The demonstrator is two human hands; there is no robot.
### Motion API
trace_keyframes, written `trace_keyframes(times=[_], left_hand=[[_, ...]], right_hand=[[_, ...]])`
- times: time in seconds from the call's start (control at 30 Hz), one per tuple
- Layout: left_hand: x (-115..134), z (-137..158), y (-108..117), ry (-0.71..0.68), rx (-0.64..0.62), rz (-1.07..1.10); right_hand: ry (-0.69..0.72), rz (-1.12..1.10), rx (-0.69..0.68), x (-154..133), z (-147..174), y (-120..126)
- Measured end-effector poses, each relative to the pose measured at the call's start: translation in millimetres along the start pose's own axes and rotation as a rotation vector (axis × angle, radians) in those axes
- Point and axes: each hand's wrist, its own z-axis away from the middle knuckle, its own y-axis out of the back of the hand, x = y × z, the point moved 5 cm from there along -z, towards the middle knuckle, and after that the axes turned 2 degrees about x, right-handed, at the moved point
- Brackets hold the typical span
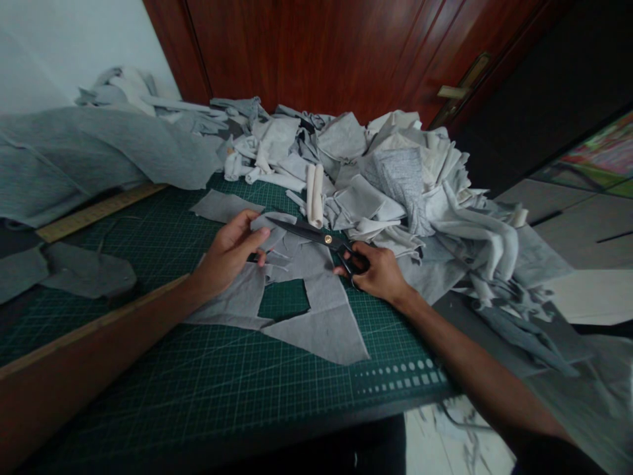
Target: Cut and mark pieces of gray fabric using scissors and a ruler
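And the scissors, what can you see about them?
The scissors are black and metal-looking, with long pointed blades, a gold-coloured pivot and looped handles. The right hand grips the handles; the blades look nearly closed and point towards the left hand, over grey cloth. I can't tell whether they touch the cloth.

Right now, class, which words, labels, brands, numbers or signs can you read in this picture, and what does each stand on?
None can be read.
Yellowish ruler: any markings are too small and blurred.
Green cutting mat: grid lines and pale shapes, no legible numbers.
Black scissors: no legible brand.
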Motion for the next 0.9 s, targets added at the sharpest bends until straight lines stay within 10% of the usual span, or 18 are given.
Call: trace_keyframes(times=[0.47, 0.9], left_hand=[[6, 8, -19, -0.032, -0.256, -0.458], [-2, 10, -20, 0.033, -0.266, -0.449]], right_hand=[[-0.029, -0.026, -0.006, -1, 0, 0], [0.031, -0.046, -0.035, -3, 1, -3]])
